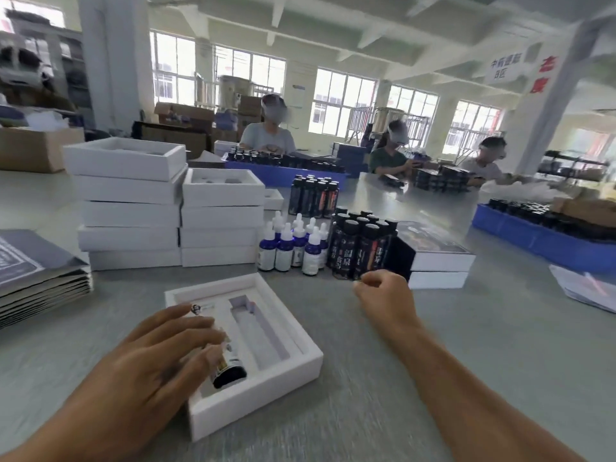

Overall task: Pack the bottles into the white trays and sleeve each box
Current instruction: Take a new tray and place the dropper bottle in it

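Grey table [366,411] with stacked white trays [130,198], empty on top. Open white tray [286,365] nearest the camera: left slot holds a dark bottle [230,371] lying flat, right slot empty. Dark bottles [360,245] standing beyond carry Chinese characters, too blurred to read. Left hand [156,358], fingers straight, presses the lying bottle; right hand [383,295], fingers curled, holds nothing
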### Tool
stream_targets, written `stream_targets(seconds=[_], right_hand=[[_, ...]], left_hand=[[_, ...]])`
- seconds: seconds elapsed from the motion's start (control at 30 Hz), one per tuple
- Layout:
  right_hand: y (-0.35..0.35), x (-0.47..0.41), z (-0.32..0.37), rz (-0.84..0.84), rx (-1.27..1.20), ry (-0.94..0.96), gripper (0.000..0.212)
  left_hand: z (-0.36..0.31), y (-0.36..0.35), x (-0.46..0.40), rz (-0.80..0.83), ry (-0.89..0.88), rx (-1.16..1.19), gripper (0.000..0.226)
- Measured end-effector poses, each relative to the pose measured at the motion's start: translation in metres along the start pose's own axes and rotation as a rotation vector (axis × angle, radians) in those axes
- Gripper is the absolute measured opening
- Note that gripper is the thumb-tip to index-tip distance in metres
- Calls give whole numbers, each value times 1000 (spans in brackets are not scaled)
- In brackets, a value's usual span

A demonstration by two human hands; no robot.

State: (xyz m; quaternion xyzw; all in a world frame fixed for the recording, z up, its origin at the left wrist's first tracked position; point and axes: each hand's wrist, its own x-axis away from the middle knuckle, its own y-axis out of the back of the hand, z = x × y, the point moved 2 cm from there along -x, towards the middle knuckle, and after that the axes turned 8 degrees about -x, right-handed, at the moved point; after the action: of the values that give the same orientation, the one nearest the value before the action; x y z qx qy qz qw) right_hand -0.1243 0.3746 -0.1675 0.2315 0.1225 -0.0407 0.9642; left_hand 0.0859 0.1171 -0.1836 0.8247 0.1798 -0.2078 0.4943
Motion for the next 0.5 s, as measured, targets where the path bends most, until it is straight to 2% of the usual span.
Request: stream_targets(seconds=[0.03,0.1,0.13,0.27,0.37,0.5], right_hand=[[3,-10,-9,-28,-47,-80,26],[5,-26,-17,-67,-120,-155,18],[4,-32,-18,-82,-123,-159,17],[-5,-50,-19,-102,-56,-130,38],[-11,-61,-19,-120,44,-121,46],[-15,-64,-21,-153,136,-70,42]], left_hand=[[1,-1,-1,-5,-5,3,47],[4,-4,-3,-11,-11,2,50],[5,-5,-4,-13,-18,1,50],[11,-9,-5,-66,-54,-7,48],[10,-10,-6,-107,-93,4,46],[9,-9,-7,-112,-107,13,45]])
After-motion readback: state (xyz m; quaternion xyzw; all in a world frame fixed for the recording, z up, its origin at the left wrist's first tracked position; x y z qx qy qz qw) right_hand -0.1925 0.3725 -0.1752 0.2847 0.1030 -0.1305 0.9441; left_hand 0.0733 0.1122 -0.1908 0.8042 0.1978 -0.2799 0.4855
